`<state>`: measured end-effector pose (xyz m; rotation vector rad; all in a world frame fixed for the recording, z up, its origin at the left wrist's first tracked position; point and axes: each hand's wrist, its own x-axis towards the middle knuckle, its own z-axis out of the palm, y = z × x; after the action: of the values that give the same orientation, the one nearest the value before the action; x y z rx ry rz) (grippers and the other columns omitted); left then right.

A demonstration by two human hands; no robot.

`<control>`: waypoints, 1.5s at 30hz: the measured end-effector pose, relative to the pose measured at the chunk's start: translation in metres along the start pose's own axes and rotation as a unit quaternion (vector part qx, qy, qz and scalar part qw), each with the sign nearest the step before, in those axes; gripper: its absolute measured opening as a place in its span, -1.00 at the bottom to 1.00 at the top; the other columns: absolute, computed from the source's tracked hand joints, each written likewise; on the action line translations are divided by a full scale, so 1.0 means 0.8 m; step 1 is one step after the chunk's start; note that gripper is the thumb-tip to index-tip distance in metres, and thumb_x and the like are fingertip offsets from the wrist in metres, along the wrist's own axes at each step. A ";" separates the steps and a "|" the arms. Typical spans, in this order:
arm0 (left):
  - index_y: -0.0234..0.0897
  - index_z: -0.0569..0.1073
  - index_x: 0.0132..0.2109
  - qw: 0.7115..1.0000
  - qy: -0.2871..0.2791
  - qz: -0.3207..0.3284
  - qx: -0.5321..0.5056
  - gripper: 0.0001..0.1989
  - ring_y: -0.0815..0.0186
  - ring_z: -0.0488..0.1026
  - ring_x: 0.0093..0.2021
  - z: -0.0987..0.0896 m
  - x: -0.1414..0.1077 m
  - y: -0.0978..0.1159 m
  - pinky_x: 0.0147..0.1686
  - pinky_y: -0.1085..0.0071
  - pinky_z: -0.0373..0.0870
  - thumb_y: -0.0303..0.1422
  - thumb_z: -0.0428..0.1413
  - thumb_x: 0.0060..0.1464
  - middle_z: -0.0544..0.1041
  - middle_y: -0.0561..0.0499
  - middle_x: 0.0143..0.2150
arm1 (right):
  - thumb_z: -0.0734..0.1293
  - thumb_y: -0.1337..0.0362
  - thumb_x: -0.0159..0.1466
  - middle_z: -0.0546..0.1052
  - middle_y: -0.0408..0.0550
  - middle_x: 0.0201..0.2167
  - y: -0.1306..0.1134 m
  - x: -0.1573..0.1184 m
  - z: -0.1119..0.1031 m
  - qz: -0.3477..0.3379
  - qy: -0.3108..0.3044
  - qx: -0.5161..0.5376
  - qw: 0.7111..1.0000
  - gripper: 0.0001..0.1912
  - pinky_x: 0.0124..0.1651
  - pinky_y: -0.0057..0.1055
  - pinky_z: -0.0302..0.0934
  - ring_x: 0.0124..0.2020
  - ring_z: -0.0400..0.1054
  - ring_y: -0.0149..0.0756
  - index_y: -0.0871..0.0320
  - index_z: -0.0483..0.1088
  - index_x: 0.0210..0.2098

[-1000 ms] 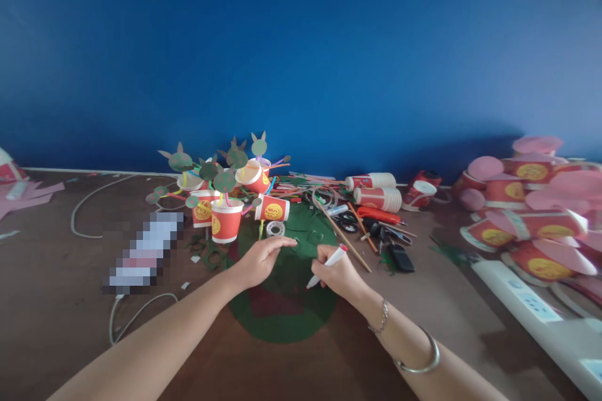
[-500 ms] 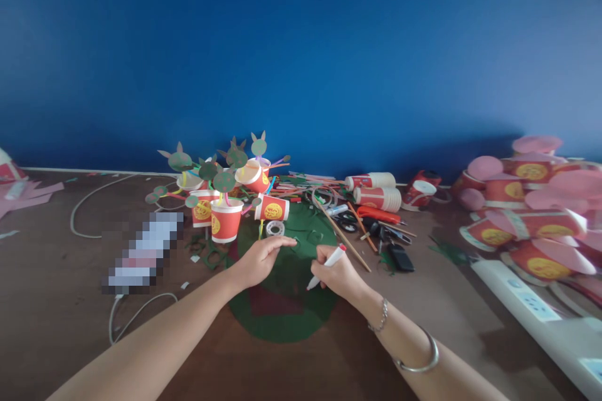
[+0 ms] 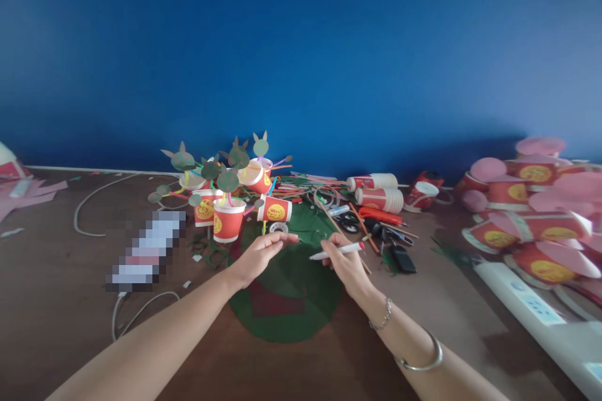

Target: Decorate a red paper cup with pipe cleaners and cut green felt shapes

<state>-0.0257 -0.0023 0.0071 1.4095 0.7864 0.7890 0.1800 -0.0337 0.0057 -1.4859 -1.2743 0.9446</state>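
Observation:
A white marker (image 3: 345, 249) with a red end lies in the grip of my right hand (image 3: 345, 266). It is held nearly level, its pale tip pointing left above the dark green round mat (image 3: 286, 326). My left hand (image 3: 263, 255) reaches over the mat from the left, fingers stretched out and close together. By its fingertips are small thin shapes on the mat, too faint to make out. Just behind that hand stands a roll of tape (image 3: 279, 227). A reddish-brown rectangular patch (image 3: 277, 299) shows on the near part of the mat.
Red paper cups (image 3: 229, 224) with straws and green paper animal heads (image 3: 228, 180) stand left of the mat. Stacked cups (image 3: 380, 198), scissors (image 3: 348, 223), sticks and a black object (image 3: 403, 259) lie right. Cups with pink paper (image 3: 510, 191) and a power strip (image 3: 522, 297) are far right.
The marker has swung from a slanting, tip-down hold to nearly level as my right hand shifted slightly right and up. My left hand stays in about the same place.

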 end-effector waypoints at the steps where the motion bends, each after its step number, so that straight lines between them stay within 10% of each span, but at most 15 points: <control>1: -0.27 0.46 -0.04 1.000 0.000 0.000 -0.019 -0.71 0.20 0.31 0.12 0.001 0.000 -0.002 0.15 0.27 0.14 -0.31 -0.03 0.16 0.47 -0.06 0.04 | 0.23 0.13 0.18 0.33 -0.22 -0.74 -0.001 -0.001 0.000 -0.007 0.002 0.005 1.000 -0.70 -0.60 -0.55 0.02 -0.67 0.23 -0.43 0.12 0.13 -0.60; 10: -0.32 0.47 -0.07 0.998 0.001 0.013 -0.065 -0.72 0.19 0.36 0.07 -0.002 0.007 -0.017 0.16 0.22 0.14 -0.28 0.02 0.13 0.49 -0.11 -0.01 | 0.29 0.32 0.08 0.42 -0.20 -0.69 -0.011 -0.026 0.016 -0.045 -0.173 -0.054 0.982 -0.82 -0.59 -0.55 0.04 -0.65 0.22 -0.45 0.13 0.18 -0.59; 45: -0.32 0.48 -0.10 0.995 -0.002 0.009 -0.095 -0.75 0.20 0.37 0.05 -0.003 0.008 -0.016 0.17 0.18 0.13 -0.34 0.01 0.12 0.51 -0.11 -0.04 | 0.22 0.32 0.11 0.44 -0.19 -0.73 -0.011 -0.027 0.021 -0.048 -0.151 -0.125 0.979 -0.77 -0.53 -0.52 0.13 -0.63 0.31 -0.39 0.10 0.13 -0.64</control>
<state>-0.0245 0.0045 -0.0062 1.2496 0.6768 0.8516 0.1579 -0.0523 0.0088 -1.4913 -1.7236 1.0008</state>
